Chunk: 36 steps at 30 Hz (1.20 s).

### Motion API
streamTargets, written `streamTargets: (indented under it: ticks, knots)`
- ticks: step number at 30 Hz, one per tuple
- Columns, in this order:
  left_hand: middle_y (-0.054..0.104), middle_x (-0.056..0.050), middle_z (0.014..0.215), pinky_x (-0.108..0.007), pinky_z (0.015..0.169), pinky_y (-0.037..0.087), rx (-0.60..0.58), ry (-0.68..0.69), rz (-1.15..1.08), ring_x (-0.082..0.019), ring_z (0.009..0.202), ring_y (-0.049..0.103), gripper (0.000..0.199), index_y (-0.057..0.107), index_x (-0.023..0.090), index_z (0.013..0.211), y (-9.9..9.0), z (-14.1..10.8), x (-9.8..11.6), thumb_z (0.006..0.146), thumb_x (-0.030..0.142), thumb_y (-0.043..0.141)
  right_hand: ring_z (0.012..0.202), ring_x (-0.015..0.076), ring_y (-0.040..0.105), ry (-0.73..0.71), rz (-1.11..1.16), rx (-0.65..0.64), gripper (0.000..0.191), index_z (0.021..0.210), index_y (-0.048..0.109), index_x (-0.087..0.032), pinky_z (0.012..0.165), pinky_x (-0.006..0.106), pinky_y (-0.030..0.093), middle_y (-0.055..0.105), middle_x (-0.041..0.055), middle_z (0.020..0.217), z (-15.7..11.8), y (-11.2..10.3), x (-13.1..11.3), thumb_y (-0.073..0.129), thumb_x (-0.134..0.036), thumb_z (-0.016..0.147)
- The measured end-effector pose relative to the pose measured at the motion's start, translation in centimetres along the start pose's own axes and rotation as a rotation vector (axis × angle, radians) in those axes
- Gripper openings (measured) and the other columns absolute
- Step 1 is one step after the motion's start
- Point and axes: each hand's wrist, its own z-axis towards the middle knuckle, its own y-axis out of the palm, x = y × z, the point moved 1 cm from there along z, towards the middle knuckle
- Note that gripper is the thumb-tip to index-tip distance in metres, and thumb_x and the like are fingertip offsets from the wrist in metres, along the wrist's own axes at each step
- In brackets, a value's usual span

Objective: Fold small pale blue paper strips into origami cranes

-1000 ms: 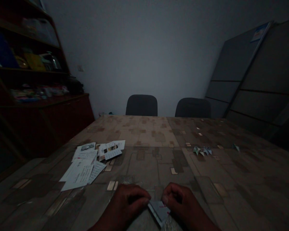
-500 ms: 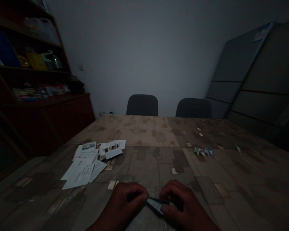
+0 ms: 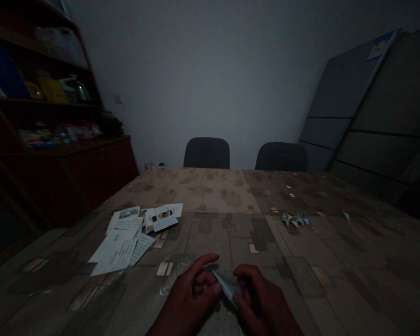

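A small folded piece of pale paper [image 3: 227, 285] is held low over the near part of the table, its narrow tip pointing up and left. My right hand [image 3: 262, 294] pinches its right side between thumb and fingers. On the other side, my left hand [image 3: 192, 294] has its thumb at the paper's left edge, the index finger raised away from it and the remaining fingers curled. Those curled fingertips are partly hidden. Small folded paper pieces [image 3: 295, 219] sit in a cluster farther right, and one more folded piece [image 3: 345, 215] lies apart from them.
Printed paper sheets [image 3: 117, 247] and cards [image 3: 164, 217] lie piled on the left of the patterned tablecloth [image 3: 210, 233]. Two dark chairs [image 3: 206, 152] stand beyond the far edge. A loaded shelf cabinet [image 3: 98, 161] is at left, and grey panels [image 3: 332, 98] lean at right.
My left index finger has lifted off the paper, and the left hand has shifted right. The folded paper has turned, so more of its pale face shows.
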Motion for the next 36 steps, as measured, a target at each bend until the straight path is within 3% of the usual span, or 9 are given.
streamTargets:
  ticks: [3,7,9,11,15,21,26,31,36]
  knots:
    - [0.063,0.002,0.07,-0.026,0.057,0.045,0.069,0.076,0.13,-0.016,0.059,0.062,0.036,0.055,0.02,0.114,0.1,-0.4,0.3,0.079,0.026,0.063,0.058,0.0129,0.056,-0.078,-0.021,0.017,0.029,0.105,0.047,-0.024,0.056,0.021,0.042,0.059,-0.0033,0.074,0.0,0.1,-0.3,0.046,-0.009,0.081]
    - [0.067,-0.005,0.091,-0.031,0.07,0.048,0.096,0.597,0.725,-0.021,0.082,0.063,0.02,0.063,0.024,0.098,-0.4,-1.0,1.2,0.083,0.014,0.054,0.061,0.0138,0.056,-0.152,-0.05,-0.015,0.02,0.092,0.051,-0.023,0.056,0.021,0.042,0.057,-0.0013,0.076,0.3,0.1,-0.2,0.045,-0.007,0.081]
    - [0.066,-0.005,0.089,-0.031,0.069,0.047,0.043,0.813,0.977,-0.021,0.081,0.062,0.017,0.066,0.024,0.094,-0.5,-1.2,1.4,0.086,0.014,0.055,0.064,0.0149,0.058,-0.154,-0.053,-0.034,0.017,0.086,0.053,-0.022,0.058,0.022,0.043,0.058,0.0006,0.075,0.4,0.1,-0.1,0.045,-0.008,0.083]
    - [0.066,-0.002,0.081,-0.028,0.064,0.044,0.017,0.929,1.142,-0.018,0.072,0.06,0.012,0.065,0.023,0.088,-0.5,-1.2,1.5,0.091,0.018,0.055,0.067,0.0159,0.06,-0.145,-0.047,-0.064,0.017,0.084,0.056,-0.02,0.06,0.023,0.044,0.061,0.0025,0.076,0.4,0.2,-0.1,0.045,-0.009,0.085]
    - [0.067,0.0,0.069,-0.031,0.062,0.037,-0.061,1.132,1.277,-0.016,0.063,0.055,0.039,0.06,0.02,0.071,-0.3,-0.9,0.7,0.102,0.021,0.037,0.068,0.0174,0.063,-0.126,-0.066,-0.125,0.02,0.087,0.063,-0.017,0.061,0.025,0.045,0.065,0.0055,0.076,0.4,0.0,0.1,0.045,-0.008,0.085]
    - [0.062,-0.001,0.06,-0.033,0.06,0.032,-0.061,1.147,1.319,-0.016,0.058,0.05,0.045,0.059,0.018,0.07,-1.0,-0.8,-0.4,0.104,0.018,0.028,0.082,0.0218,0.059,-0.167,-0.136,-0.131,0.036,0.1,0.067,-0.016,0.074,0.032,0.046,0.069,0.0085,0.088,0.3,-1.1,0.9,0.046,0.002,0.076]
    - [0.061,-0.002,0.058,-0.031,0.058,0.035,-0.067,1.141,1.337,-0.016,0.056,0.051,0.044,0.057,0.017,0.069,-1.0,-0.9,0.2,0.101,0.014,0.027,0.086,0.0233,0.054,-0.106,-0.221,-0.249,0.029,0.1,0.07,-0.019,0.075,0.034,0.043,0.064,0.008,0.092,0.8,-1.7,0.6,0.058,-0.003,0.078]
    - [0.06,-0.001,0.058,-0.03,0.057,0.036,-0.068,1.116,1.326,-0.016,0.055,0.05,0.027,0.054,0.019,0.068,-1.5,-0.9,-1.0,0.087,0.004,0.042,0.086,0.023,0.053,-0.087,-0.311,-0.297,0.012,0.082,0.072,-0.02,0.072,0.034,0.038,0.06,0.0055,0.089,1.2,-1.8,0.2,0.069,-0.009,0.078]
    - [0.059,0.0,0.06,-0.031,0.056,0.033,0.004,1.043,1.288,-0.017,0.057,0.049,0.022,0.051,0.021,0.068,-2.4,-1.2,-3.2,0.08,0.005,0.042,0.085,0.0205,0.055,-0.058,-0.227,-0.374,0.012,0.075,0.07,-0.019,0.075,0.033,0.039,0.063,0.0027,0.084,1.3,-1.9,-0.3,0.068,-0.011,0.084]
